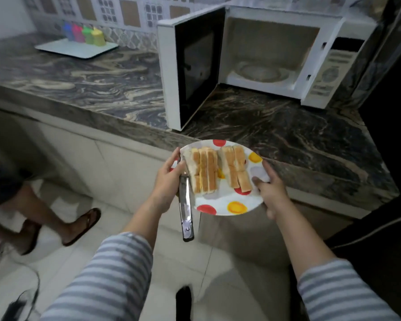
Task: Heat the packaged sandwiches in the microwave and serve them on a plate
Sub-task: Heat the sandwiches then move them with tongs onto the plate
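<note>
A white plate (220, 205) with red and yellow dots is held in the air just in front of the counter edge. Two sandwiches lie on it: one (203, 170) on the left, the other (236, 166) on the right. My left hand (168, 181) grips the plate's left rim together with metal tongs (186, 209), which hang down below the plate. My right hand (270, 188) holds the right rim, thumb on top. The white microwave (271, 54) stands on the counter with its door (192, 70) swung wide open and only its glass turntable (262, 72) inside.
The marbled counter (90, 72) runs left of the microwave, with a white tray (77, 48) carrying several coloured bottles at the back. Another person's legs in sandals (56, 218) stand on the tiled floor at the left. A dark wall edge closes the right side.
</note>
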Tool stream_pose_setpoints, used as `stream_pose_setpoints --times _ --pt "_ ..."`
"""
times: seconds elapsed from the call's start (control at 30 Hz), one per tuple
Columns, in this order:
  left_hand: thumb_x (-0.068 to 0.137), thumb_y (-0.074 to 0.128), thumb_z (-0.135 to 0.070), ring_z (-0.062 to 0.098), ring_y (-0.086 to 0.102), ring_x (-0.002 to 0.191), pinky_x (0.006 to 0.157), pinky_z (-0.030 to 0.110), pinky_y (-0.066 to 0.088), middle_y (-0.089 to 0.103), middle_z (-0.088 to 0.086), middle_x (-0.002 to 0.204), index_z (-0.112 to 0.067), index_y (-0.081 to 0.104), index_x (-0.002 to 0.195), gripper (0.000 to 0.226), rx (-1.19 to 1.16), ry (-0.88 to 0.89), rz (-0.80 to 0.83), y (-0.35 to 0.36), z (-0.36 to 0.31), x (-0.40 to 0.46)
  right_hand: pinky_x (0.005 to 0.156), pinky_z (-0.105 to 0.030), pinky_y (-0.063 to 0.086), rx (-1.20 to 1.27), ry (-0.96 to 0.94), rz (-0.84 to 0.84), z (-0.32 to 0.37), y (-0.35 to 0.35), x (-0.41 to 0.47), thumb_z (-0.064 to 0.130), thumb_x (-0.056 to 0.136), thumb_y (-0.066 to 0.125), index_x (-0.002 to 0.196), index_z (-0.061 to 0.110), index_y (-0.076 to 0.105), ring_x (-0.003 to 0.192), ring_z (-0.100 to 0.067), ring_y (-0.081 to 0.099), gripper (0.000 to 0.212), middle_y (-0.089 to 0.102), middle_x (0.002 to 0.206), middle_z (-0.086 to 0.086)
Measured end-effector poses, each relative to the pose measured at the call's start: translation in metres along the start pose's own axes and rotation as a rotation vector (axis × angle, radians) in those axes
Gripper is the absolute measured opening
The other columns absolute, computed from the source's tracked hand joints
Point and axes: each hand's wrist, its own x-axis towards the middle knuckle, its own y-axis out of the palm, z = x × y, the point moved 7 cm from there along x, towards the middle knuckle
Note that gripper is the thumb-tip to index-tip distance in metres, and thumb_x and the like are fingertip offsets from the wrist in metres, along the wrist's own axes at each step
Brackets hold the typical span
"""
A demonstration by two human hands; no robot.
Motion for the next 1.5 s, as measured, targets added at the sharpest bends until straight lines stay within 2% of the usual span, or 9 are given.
stream_pose_setpoints --times 0.13,0.4,0.6,0.87,1.07,1.17,1.23,1.37,1.5 --pt "0.096 0.055 -0.026 -0.006 0.067 0.076 0.071 0.022 0.051 0.067 -0.023 0.087 -0.036 0.044 0.139 0.045 -0.006 0.010 -0.083 -0.046 0.001 -0.037 0.099 -0.049 0.047 -0.027 -0.016 0.070 -0.011 0.034 -0.033 0.001 0.094 0.052 0.146 0.026 0.037 0.118 -0.028 0.056 0.060 0.052 0.134 -0.005" --pt "0.095 0.055 -0.025 0.012 0.061 0.111 0.089 0.026 0.050 0.058 -0.004 0.132 -0.033 0.041 0.144 0.051 -0.009 0.036 -0.198 -0.154 -0.006 -0.057 0.100 -0.047 0.047 -0.009 -0.034 0.247 -0.013 0.139 -0.063 0.001 0.094 0.051 0.145 0.029 0.038 0.116 -0.024 0.058 0.059 0.057 0.133 -0.005" --pt "0.096 0.053 -0.021 -0.009 0.065 0.090 0.083 0.019 0.050 0.063 -0.016 0.111 -0.032 0.044 0.142 0.048 0.027 0.101 -0.256 -0.258 -0.029 -0.033 0.093 -0.046 0.052 0.040 -0.043 0.321 -0.008 0.248 -0.075 0.003 0.096 0.051 0.146 0.029 0.037 0.112 -0.025 0.061 0.058 0.059 0.131 -0.004" --pt "0.100 0.048 -0.014 -0.018 0.059 0.074 0.064 0.004 0.047 0.055 -0.011 0.119 -0.023 0.038 0.146 0.048 0.063 0.147 -0.179 -0.347 -0.067 0.034 0.076 -0.033 0.054 0.103 -0.058 0.286 0.016 0.356 -0.065 -0.001 0.097 0.047 0.147 0.025 0.035 0.106 -0.024 0.062 0.058 0.059 0.126 -0.002" --pt "0.099 0.049 -0.012 -0.017 0.056 0.080 0.066 0.003 0.045 0.050 -0.010 0.124 -0.021 0.038 0.146 0.049 0.040 0.160 -0.131 -0.357 -0.090 0.108 0.066 -0.024 0.056 0.092 -0.123 0.191 0.052 0.384 -0.029 -0.007 0.094 0.045 0.131 0.028 0.049 0.089 -0.019 0.064 0.051 0.065 0.103 0.000" --pt "0.097 0.053 -0.014 0.001 0.059 0.106 0.091 0.018 0.046 0.049 -0.008 0.138 -0.027 0.043 0.143 0.049 0.037 0.180 -0.111 -0.349 -0.102 0.150 0.073 -0.033 0.055 0.073 -0.168 0.157 0.070 0.389 0.000 -0.007 0.094 0.044 0.115 0.030 0.053 0.088 -0.021 0.063 0.043 0.065 0.094 0.004" --pt "0.096 0.053 -0.014 0.008 0.056 0.114 0.099 0.024 0.043 0.052 -0.006 0.140 -0.027 0.044 0.142 0.049 0.034 0.190 -0.099 -0.339 -0.109 0.182 0.081 -0.038 0.053 0.061 -0.182 0.113 0.080 0.391 0.026 -0.007 0.094 0.045 0.124 0.026 0.052 0.094 -0.024 0.062 0.045 0.065 0.099 0.002" --pt "0.096 0.053 -0.018 0.016 0.059 0.086 0.069 0.022 0.049 0.066 -0.025 0.107 -0.030 0.046 0.141 0.047 0.074 0.216 -0.082 -0.316 -0.129 0.241 0.079 -0.031 0.053 -0.008 -0.203 0.031 0.100 0.391 0.088 0.000 0.095 0.049 0.146 0.022 0.037 0.103 -0.021 0.059 0.057 0.058 0.121 -0.001" --pt "0.097 0.053 -0.016 0.006 0.054 0.113 0.090 0.018 0.045 0.047 -0.010 0.137 -0.028 0.044 0.142 0.047 0.038 0.194 0.008 -0.290 -0.140 0.302 0.076 -0.028 0.050 -0.012 -0.202 -0.001 0.118 0.393 0.138 0.001 0.097 0.048 0.146 0.020 0.037 0.102 -0.018 0.056 0.054 0.057 0.118 -0.002"
